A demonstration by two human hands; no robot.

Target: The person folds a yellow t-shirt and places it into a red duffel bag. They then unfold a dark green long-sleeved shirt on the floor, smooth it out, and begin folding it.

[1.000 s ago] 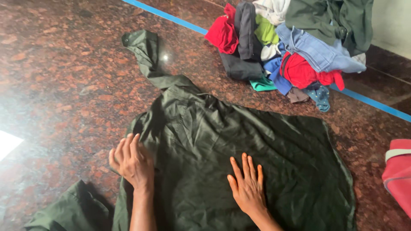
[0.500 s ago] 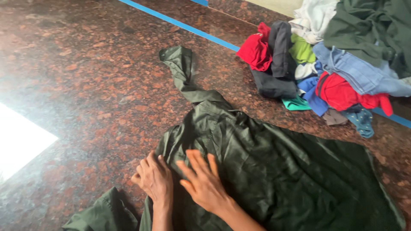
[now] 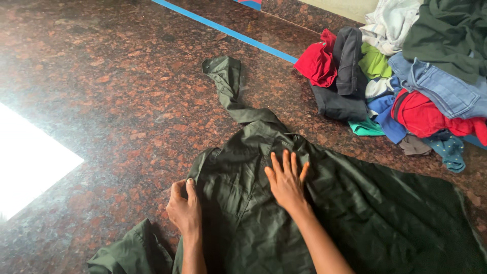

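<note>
A dark green shirt lies spread on the reddish granite floor, one sleeve stretched up and away, another near the bottom left. My left hand grips the shirt's left edge, fingers curled under the cloth. My right hand lies flat with fingers apart on the shirt just below the collar.
A heap of clothes in red, blue, green, grey and white sits at the upper right. A blue tape line crosses the floor behind the shirt. A bright patch of sunlight falls at the left.
Both hands have moved up and left along the shirt. The right hand now presses near the collar, and the left hand has closed on the shirt's edge.
</note>
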